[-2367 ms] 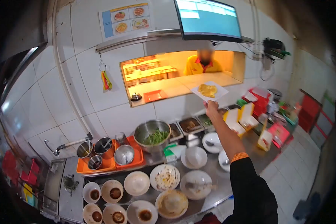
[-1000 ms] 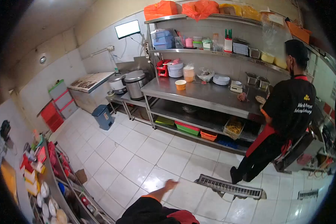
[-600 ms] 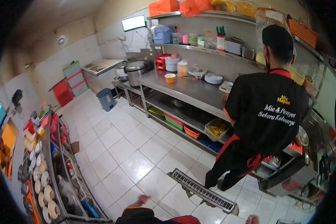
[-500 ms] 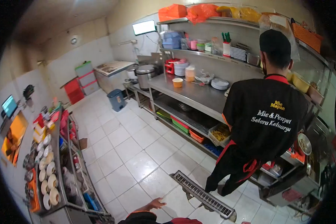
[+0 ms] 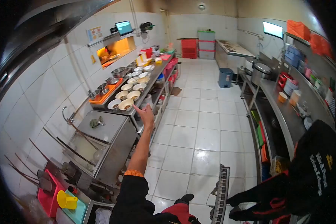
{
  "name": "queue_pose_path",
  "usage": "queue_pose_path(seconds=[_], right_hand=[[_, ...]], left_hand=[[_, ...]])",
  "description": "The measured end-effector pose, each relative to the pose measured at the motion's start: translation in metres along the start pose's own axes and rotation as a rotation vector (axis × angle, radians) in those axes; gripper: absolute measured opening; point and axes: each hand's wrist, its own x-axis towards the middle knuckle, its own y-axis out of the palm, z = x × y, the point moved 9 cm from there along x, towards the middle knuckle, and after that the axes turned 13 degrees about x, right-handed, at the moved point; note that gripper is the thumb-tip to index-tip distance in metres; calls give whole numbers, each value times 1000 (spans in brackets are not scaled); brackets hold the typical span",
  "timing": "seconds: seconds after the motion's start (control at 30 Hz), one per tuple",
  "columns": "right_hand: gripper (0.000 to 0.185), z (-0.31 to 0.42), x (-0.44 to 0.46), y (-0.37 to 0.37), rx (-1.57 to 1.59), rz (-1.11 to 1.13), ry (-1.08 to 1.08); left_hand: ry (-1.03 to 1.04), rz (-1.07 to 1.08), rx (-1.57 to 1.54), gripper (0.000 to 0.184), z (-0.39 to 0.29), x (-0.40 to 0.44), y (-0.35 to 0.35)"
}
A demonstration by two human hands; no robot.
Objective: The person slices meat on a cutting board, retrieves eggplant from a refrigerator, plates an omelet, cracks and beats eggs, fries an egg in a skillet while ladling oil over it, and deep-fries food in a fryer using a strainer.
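Note:
My left hand [image 5: 145, 114] reaches forward over the aisle beside the steel counter [image 5: 108, 108], just right of its near end. The fingers are partly spread, one pointing left, and no object shows in them. Near the fingertips in the view stands a used bowl [image 5: 126, 105] with dark residue inside. Further bowls line the counter behind it. An orange tray [image 5: 107, 93] with metal pots lies along the wall side. My right hand does not show.
A co-worker in black [image 5: 310, 168] stands at the right by the steel shelves [image 5: 267, 93]. A floor drain [image 5: 222, 194] runs between us. The sink [image 5: 82, 149] is at left, with a yellow jug [image 5: 66, 200] below. A grey bin [image 5: 225, 77] stands further ahead.
The view has swung left, from the shelves to the aisle and the bowl counter. My left hand has come up and forward beside the counter. The co-worker now appears at the right edge.

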Motion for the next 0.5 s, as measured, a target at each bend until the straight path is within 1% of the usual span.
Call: queue_pose_path(seconds=[0.03,0.07,0.1,0.13,0.17,0.2,0.23,0.3,0.33,0.37,0.4,0.43,0.47,0.5], right_hand=[[22,2,20,20,31,20,-18],[22,11,51,46,-99,96,-132],[22,18,66,66,-242,164,-233],[23,31,67,92,-249,204,-186],[24,46,85,141,-223,256,-178],[24,54,96,168,-307,297,-237],[23,43,109,193,-66,348,-18],[26,32,145,244,-223,435,-242],[28,23,161,266,-363,473,-255],[29,28,169,285,-490,474,-264],[30,26,181,300,-482,477,-128],[31,34,178,322,-453,486,15],[30,10,199,327,-504,494,70],[30,-3,213,326,-549,495,34]], left_hand=[[-26,-15,-61,87,-20,4,-12],[-7,-3,-52,86,-15,16,-15],[-73,4,-11,85,8,11,-20],[-107,12,5,85,22,14,-16],[-101,9,-13,84,22,35,-2],[-33,33,35,85,48,48,10],[29,62,81,86,89,62,31],[-13,198,119,87,176,63,84],[-216,364,82,86,163,30,112],[-173,432,160,87,200,19,140],[-310,504,165,89,246,-2,171],[-344,609,193,89,244,-25,202],[-405,704,222,88,252,-47,230],[-426,786,187,87,271,-62,261]])
